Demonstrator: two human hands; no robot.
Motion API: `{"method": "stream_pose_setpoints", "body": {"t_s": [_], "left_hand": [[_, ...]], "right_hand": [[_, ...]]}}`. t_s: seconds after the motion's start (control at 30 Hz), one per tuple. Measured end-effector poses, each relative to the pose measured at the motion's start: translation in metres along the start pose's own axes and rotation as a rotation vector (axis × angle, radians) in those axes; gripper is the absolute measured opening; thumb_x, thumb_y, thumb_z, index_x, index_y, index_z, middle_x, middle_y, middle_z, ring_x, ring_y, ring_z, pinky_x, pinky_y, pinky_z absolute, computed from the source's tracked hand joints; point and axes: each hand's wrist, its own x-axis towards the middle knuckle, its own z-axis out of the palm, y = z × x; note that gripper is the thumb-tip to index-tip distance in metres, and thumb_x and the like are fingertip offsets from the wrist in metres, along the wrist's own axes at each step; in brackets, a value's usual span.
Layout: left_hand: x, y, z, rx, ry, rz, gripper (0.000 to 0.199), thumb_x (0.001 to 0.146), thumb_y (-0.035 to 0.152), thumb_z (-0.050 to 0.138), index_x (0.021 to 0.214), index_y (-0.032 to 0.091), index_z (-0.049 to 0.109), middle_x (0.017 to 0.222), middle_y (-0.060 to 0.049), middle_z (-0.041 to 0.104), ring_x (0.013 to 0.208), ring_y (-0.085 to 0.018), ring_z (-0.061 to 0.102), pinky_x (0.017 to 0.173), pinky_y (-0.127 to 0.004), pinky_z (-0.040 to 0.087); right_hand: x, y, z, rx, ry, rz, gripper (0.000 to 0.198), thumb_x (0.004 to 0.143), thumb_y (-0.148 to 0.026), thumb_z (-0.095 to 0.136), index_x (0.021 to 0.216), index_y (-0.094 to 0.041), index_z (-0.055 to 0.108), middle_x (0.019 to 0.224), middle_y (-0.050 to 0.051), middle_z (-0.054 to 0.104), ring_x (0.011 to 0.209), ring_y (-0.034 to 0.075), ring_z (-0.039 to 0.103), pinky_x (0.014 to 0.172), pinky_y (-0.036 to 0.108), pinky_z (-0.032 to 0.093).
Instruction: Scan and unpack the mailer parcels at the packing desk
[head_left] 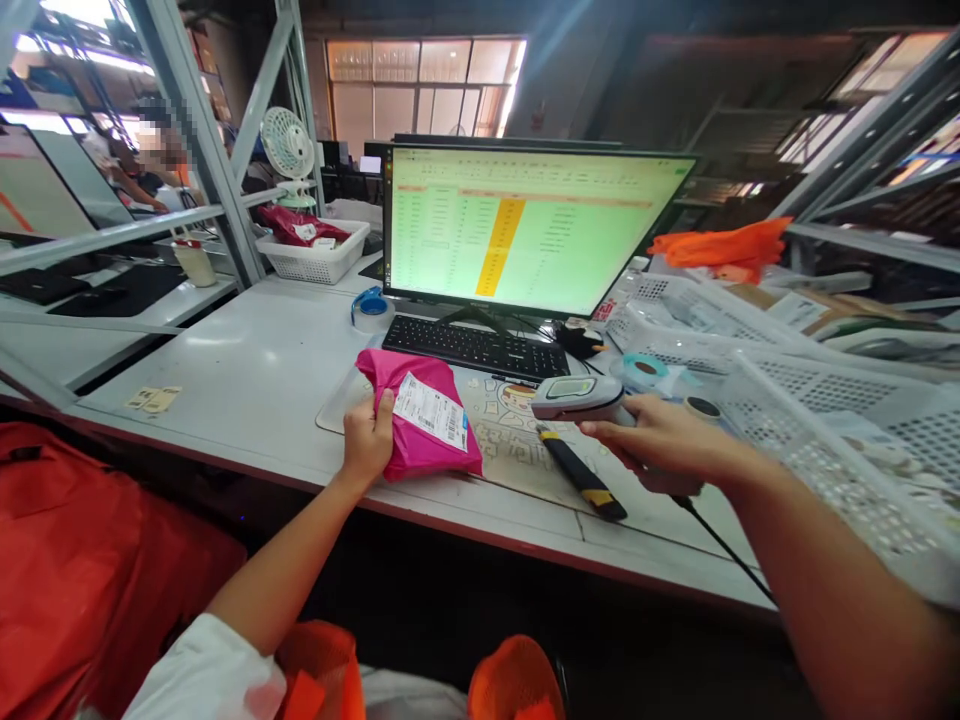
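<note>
My left hand (367, 440) grips the left edge of a pink mailer bag (420, 455) above the desk's front edge. A white shipping label (431, 410) faces up on the bag. My right hand (664, 445) is wrapped round the handle of a grey barcode scanner (577, 397), whose head points left towards the bag. Its black cable runs down past my right forearm. Between the bag and the scanner lies a black and yellow utility knife (581, 475) on the printed desk mat (502, 470).
Behind the bag are a black keyboard (472, 345) and a lit monitor (525, 230) with a spreadsheet. Blue tape (370, 308) sits left of them. White baskets (795, 400) crowd the right side. Another basket (315, 262) and a fan (287, 143) stand back left. A person (161, 150) is far left.
</note>
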Motion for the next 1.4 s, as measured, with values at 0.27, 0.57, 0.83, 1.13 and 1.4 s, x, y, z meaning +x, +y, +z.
{"method": "stream_pose_setpoints", "body": {"t_s": [0.27, 0.57, 0.83, 1.13, 1.4], "left_hand": [[-0.003, -0.061, -0.021, -0.061, -0.214, -0.247, 0.055, 0.093, 0.065, 0.048, 0.061, 0.022, 0.059, 0.063, -0.008, 0.067, 0.066, -0.025, 0.065, 0.065, -0.034, 0.049], [0.0, -0.074, -0.021, -0.091, -0.223, -0.312, 0.058, 0.089, 0.07, 0.055, 0.085, 0.016, 0.075, 0.082, -0.012, 0.077, 0.085, -0.031, 0.072, 0.073, -0.035, 0.054], [-0.002, -0.074, -0.022, -0.124, -0.218, -0.319, 0.061, 0.088, 0.072, 0.058, 0.089, 0.015, 0.077, 0.083, -0.013, 0.078, 0.086, -0.033, 0.073, 0.071, -0.037, 0.056], [-0.008, -0.059, -0.029, -0.04, 0.053, -0.159, 0.051, 0.093, 0.063, 0.054, 0.109, 0.017, 0.067, 0.102, -0.014, 0.075, 0.092, -0.029, 0.072, 0.079, -0.038, 0.059], [-0.044, -0.015, -0.029, 0.6, -0.43, 0.486, 0.065, 0.088, 0.037, 0.073, 0.149, 0.029, 0.055, 0.161, -0.011, 0.048, 0.152, -0.045, 0.036, 0.118, -0.067, 0.037]], "right_hand": [[0.003, 0.072, 0.069, -0.581, 0.109, 0.327, 0.044, 0.095, -0.051, 0.05, 0.108, -0.014, 0.068, 0.1, 0.025, 0.075, 0.091, 0.041, 0.074, 0.072, 0.049, 0.055], [0.071, 0.014, 0.048, -0.405, 0.198, 0.168, 0.058, 0.097, -0.031, 0.041, 0.15, -0.01, 0.052, 0.128, 0.021, 0.07, 0.12, 0.033, 0.065, 0.101, 0.043, 0.05], [0.15, -0.003, 0.09, -0.377, -0.004, 0.166, 0.052, 0.093, -0.024, 0.054, 0.143, -0.015, 0.064, 0.138, 0.021, 0.066, 0.124, 0.033, 0.063, 0.103, 0.042, 0.048], [0.163, -0.024, 0.081, -0.398, -0.055, 0.106, 0.052, 0.098, -0.031, 0.051, 0.147, -0.017, 0.06, 0.142, 0.017, 0.065, 0.127, 0.029, 0.062, 0.107, 0.04, 0.047], [0.058, -0.03, 0.08, -0.409, 0.027, 0.024, 0.055, 0.099, -0.04, 0.045, 0.151, -0.022, 0.054, 0.123, 0.017, 0.073, 0.113, 0.035, 0.068, 0.094, 0.046, 0.052]]}}
